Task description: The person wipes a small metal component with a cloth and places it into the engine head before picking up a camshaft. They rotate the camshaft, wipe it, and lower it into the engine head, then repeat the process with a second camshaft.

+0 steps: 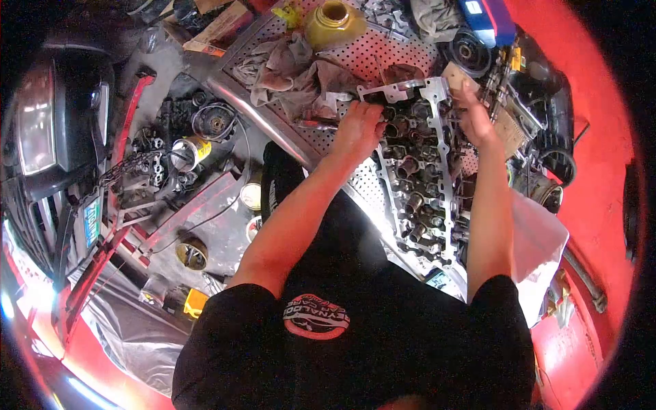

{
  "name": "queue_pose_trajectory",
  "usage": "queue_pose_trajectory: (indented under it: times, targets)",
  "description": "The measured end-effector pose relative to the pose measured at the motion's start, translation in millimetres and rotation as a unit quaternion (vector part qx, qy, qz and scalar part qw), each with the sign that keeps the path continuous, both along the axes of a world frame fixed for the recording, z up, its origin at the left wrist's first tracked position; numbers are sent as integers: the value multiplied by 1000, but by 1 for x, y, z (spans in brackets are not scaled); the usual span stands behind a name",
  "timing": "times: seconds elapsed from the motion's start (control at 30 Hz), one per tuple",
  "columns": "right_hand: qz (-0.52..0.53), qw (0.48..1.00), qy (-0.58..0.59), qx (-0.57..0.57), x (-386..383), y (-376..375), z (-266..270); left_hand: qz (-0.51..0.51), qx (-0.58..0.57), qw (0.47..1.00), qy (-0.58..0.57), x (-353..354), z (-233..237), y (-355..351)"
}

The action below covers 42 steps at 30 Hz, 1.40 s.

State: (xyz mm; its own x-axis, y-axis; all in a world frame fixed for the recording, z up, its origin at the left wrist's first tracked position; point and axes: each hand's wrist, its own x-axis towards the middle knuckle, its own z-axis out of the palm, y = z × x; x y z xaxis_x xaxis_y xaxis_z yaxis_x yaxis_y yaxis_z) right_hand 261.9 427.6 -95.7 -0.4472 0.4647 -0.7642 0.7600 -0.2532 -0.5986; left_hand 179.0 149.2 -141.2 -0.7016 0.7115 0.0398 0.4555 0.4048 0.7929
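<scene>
A metal engine cylinder head (417, 164), with rows of valve-train parts in it, lies lengthwise before me on a perforated metal table (393, 51). My left hand (360, 128) is at its far left corner, fingers curled and pressed together; what they hold, if anything, is hidden. My right hand (476, 117) is raised beside the far right edge of the head, slightly blurred, with fingers stretched out and nothing visible in them. Near the left hand lie crumpled grey rags (297, 75).
A yellowish jug (335, 24) stands at the table's back. A pulley (469, 52) and other engine parts crowd the right. On the floor at left are a red hoist frame (126, 130), a can (190, 153) and a car's front (41, 116).
</scene>
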Motion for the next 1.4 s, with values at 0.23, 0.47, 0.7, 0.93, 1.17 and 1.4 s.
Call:
queue_pose_trajectory:
  times: [0.23,0.47,0.7,0.93,1.17,1.4]
  targets:
    - [-109,988,-3,-108,-16,-14,-2,-85,2,994,62,-14,-5,-1]
    - [-36,973,-25,-226,6,18,-38,-90,-12,994,53,-11,-5,0]
    - [-52,964,14,-260,9,19,-51,-128,39,984,116,-20,-19,2]
    - [-42,960,23,-278,16,27,-66,-52,-7,989,135,-35,-24,17]
    - [-71,962,20,-264,5,12,-50,-46,-74,991,99,-30,-17,9]
    - [-66,981,11,-181,9,11,-51,-33,-108,991,70,-22,-19,20]
